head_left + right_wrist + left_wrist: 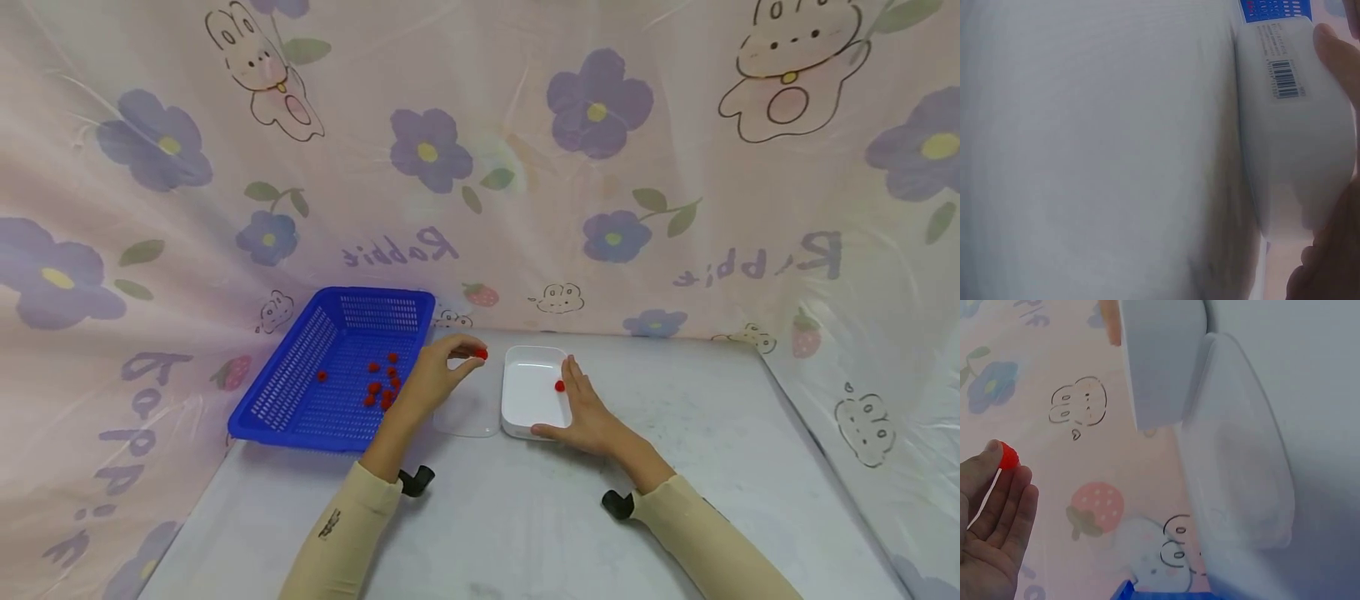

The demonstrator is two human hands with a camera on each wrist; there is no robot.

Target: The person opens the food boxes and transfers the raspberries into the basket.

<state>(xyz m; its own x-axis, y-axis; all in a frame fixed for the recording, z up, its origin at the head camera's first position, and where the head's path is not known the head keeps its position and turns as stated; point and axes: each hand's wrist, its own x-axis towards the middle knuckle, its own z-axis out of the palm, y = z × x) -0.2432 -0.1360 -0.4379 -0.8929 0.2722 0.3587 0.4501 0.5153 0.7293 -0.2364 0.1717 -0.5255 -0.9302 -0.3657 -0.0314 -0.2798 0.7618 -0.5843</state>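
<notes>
My left hand (438, 375) holds a red raspberry (1008, 456) between thumb and fingertips, above the gap between the blue basket (258, 412) and the white plastic box (534, 396). Another raspberry (559, 386) lies inside the box by its right wall. My right hand (592, 417) rests against the box's near right corner, fingers straight along the right side and thumb spread along the front. In the right wrist view, the box's outer wall carries a barcode label (1285, 79). Several more raspberries (374, 388) lie in the basket, partly hidden behind the left forearm.
A clear plastic lid (467, 415) lies flat on the white table (525, 525), between basket and box. Behind the table and along both sides hangs a pink curtain (510, 200) printed with flowers and rabbits.
</notes>
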